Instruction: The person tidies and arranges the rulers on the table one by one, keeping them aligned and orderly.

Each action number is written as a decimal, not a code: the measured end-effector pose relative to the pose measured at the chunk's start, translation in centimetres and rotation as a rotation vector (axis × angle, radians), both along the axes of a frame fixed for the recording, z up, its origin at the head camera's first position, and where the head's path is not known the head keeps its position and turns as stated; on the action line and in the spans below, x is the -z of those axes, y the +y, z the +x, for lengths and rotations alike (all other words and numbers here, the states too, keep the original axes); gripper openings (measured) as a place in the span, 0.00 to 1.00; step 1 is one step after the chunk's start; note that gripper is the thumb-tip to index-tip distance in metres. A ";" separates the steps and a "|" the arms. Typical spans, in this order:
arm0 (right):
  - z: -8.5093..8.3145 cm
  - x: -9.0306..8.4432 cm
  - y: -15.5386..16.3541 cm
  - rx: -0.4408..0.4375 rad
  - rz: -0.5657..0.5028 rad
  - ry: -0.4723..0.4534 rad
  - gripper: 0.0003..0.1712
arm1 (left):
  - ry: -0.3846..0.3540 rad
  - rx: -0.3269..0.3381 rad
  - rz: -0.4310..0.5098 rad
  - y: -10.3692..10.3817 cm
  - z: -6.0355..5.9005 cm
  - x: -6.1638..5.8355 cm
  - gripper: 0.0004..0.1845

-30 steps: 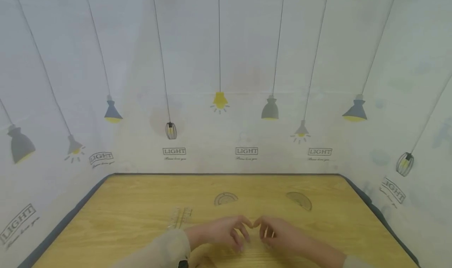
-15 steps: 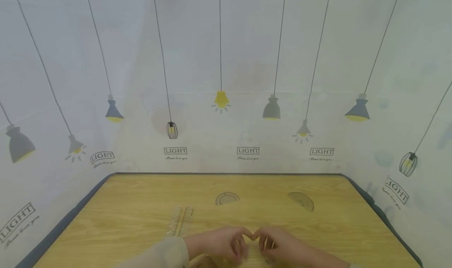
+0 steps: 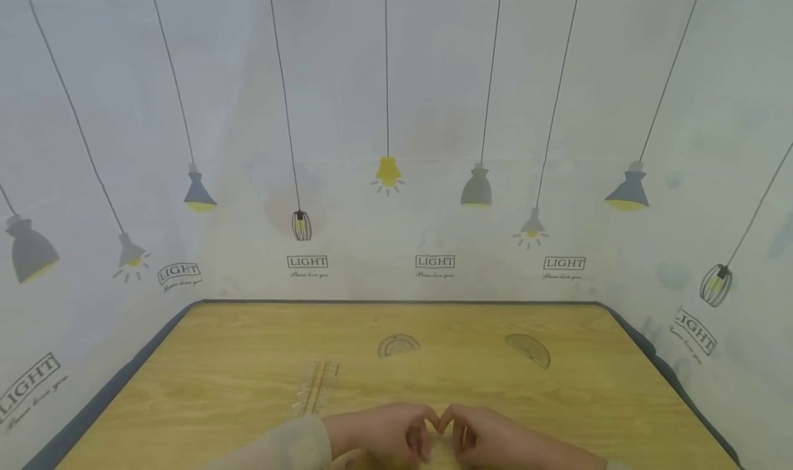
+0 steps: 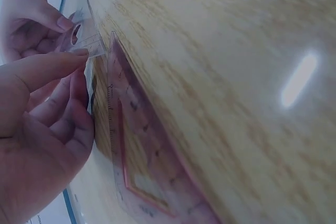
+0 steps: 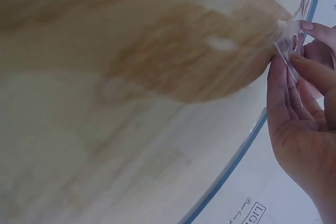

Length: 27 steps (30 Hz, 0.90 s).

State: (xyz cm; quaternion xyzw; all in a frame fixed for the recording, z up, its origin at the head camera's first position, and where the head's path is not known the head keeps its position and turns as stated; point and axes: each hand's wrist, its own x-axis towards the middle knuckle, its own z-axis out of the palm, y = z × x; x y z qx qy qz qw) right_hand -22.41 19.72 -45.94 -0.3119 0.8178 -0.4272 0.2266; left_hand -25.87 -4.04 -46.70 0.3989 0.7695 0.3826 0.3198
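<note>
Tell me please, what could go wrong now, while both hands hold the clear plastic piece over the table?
1. The left hand and right hand pinch the small clear plastic piece only at its edges with fingertips; it might slip or bend.
2. A pink-edged set square lies on the wooden table right beside the left hand, so a dropped piece or a moving hand could knock it.
3. The piece is transparent, so it is easy to lose sight of against the table.

This looks like a small desk corner set up for school work, maybe in a study room. A wooden table [image 3: 235,380] fills the bottom. Wallpaper [image 3: 396,112] with drawn hanging lamps and the word LIGHT wraps it at 9, 12 and 3 o'clock. A clear ruler [image 3: 316,387] and two protractors [image 3: 398,345] lie on the table.
</note>
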 end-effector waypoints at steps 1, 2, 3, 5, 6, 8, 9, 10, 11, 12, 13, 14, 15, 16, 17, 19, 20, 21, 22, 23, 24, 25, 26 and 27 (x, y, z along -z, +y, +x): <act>0.0 -0.1 -0.1 0.006 0.007 -0.015 0.21 | 0.001 0.005 -0.004 0.0 0.0 -0.1 0.28; 0.0 -0.1 -0.2 0.012 0.016 -0.026 0.21 | 0.004 0.010 -0.007 0.0 0.0 -0.1 0.28; 0.1 -0.2 -0.2 0.015 0.023 -0.031 0.21 | 0.005 0.016 -0.009 -0.1 0.0 -0.2 0.28; 0.1 -0.2 -0.4 0.012 0.033 -0.038 0.21 | 0.002 0.024 -0.017 -0.1 0.1 -0.2 0.27; 0.1 -0.3 -0.4 0.004 0.034 -0.034 0.21 | 0.006 0.027 -0.022 -0.1 0.1 -0.3 0.27; 0.1 -0.4 -0.4 -0.018 0.027 -0.037 0.21 | 0.007 0.027 -0.029 -0.1 0.2 -0.3 0.26; 0.1 -0.4 -0.4 -0.030 0.024 -0.031 0.20 | 0.006 0.026 -0.031 -0.1 0.3 -0.3 0.26; 0.0 -0.5 -0.3 -0.040 0.021 -0.026 0.20 | 0.006 0.024 -0.035 0.0 0.3 -0.3 0.26; 0.0 -0.6 -0.3 -0.049 0.017 -0.021 0.20 | 0.012 0.023 -0.039 0.0 0.4 -0.4 0.26; 0.0 -0.6 -0.2 -0.059 0.013 -0.014 0.20 | 0.023 0.023 -0.045 0.1 0.4 -0.4 0.26; 0.0 -0.7 -0.2 -0.065 0.006 -0.013 0.20 | 0.030 0.021 -0.053 0.1 0.5 -0.4 0.26; 0.0 -0.8 -0.1 -0.070 0.004 -0.004 0.20 | 0.043 0.022 -0.060 0.2 0.5 -0.4 0.26; 0.0 -0.8 -0.1 -0.076 0.002 0.006 0.21 | 0.055 0.022 -0.067 0.3 0.5 -0.4 0.27; 0.0 -0.9 -0.1 -0.079 -0.004 0.003 0.21 | 0.066 0.022 -0.076 0.3 0.6 -0.4 0.27; 0.0 -0.9 0.0 -0.081 -0.007 0.001 0.21 | 0.081 0.023 -0.082 0.3 0.6 -0.4 0.27; 0.1 -0.9 -0.1 -0.082 -0.009 -0.002 0.21 | 0.094 0.021 -0.093 0.3 0.6 -0.5 0.27; 0.1 -0.9 -0.1 -0.079 -0.006 -0.002 0.21 | 0.099 0.020 -0.094 0.3 0.6 -0.5 0.26; 0.1 -0.8 -0.1 -0.077 -0.004 -0.004 0.21 | 0.101 0.019 -0.096 0.2 0.6 -0.6 0.26; 0.1 -0.8 -0.2 -0.072 -0.003 -0.008 0.21 | 0.103 0.019 -0.096 0.2 0.6 -0.6 0.26; 0.1 -0.7 -0.2 -0.067 0.001 -0.011 0.22 | 0.109 0.021 -0.097 0.1 0.6 -0.6 0.26; 0.2 -0.7 -0.3 -0.063 0.002 -0.013 0.22 | 0.111 0.022 -0.097 0.0 0.6 -0.6 0.26; 0.2 -0.7 -0.3 -0.058 0.002 -0.018 0.22 | 0.112 0.023 -0.094 0.0 0.6 -0.6 0.26; 0.2 -0.6 -0.3 -0.056 0.000 -0.027 0.22 | 0.110 0.023 -0.092 -0.1 0.7 -0.6 0.26; 0.3 -0.6 -0.3 -0.054 -0.002 -0.031 0.22 | 0.113 0.023 -0.092 -0.1 0.7 -0.6 0.26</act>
